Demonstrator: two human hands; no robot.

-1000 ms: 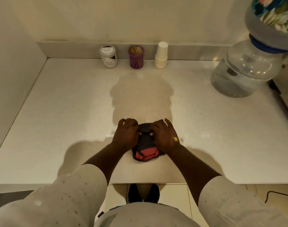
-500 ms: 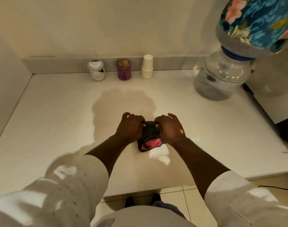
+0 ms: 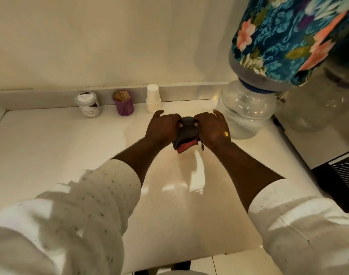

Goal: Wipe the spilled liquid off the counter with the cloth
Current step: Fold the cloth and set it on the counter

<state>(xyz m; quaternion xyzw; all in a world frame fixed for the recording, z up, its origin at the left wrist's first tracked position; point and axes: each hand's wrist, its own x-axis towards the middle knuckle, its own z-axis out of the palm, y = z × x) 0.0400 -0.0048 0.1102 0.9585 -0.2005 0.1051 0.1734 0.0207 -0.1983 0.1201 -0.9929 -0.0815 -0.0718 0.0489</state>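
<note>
A bunched dark cloth [image 3: 186, 136] with a red edge lies on the white counter [image 3: 50, 147], well back from the front edge. My left hand [image 3: 161, 128] presses on its left side and my right hand [image 3: 211, 129] on its right side, fingers curled over the fabric. Behind the cloth, toward me, a glossy wet streak [image 3: 191, 175] runs down the counter. Most of the cloth is hidden under my hands.
Along the back wall stand a white lidded jar [image 3: 88, 104], a purple toothpick holder [image 3: 123, 103] and stacked white paper cups [image 3: 153, 98]. A clear water bottle [image 3: 247, 114] with a floral cover [image 3: 292, 36] stands close to my right hand. A dark appliance [image 3: 342, 175] is at the right.
Both hands have pushed the cloth away from me across the counter, from near the front edge toward the back wall and the water bottle. A wet streak now shows behind it.
</note>
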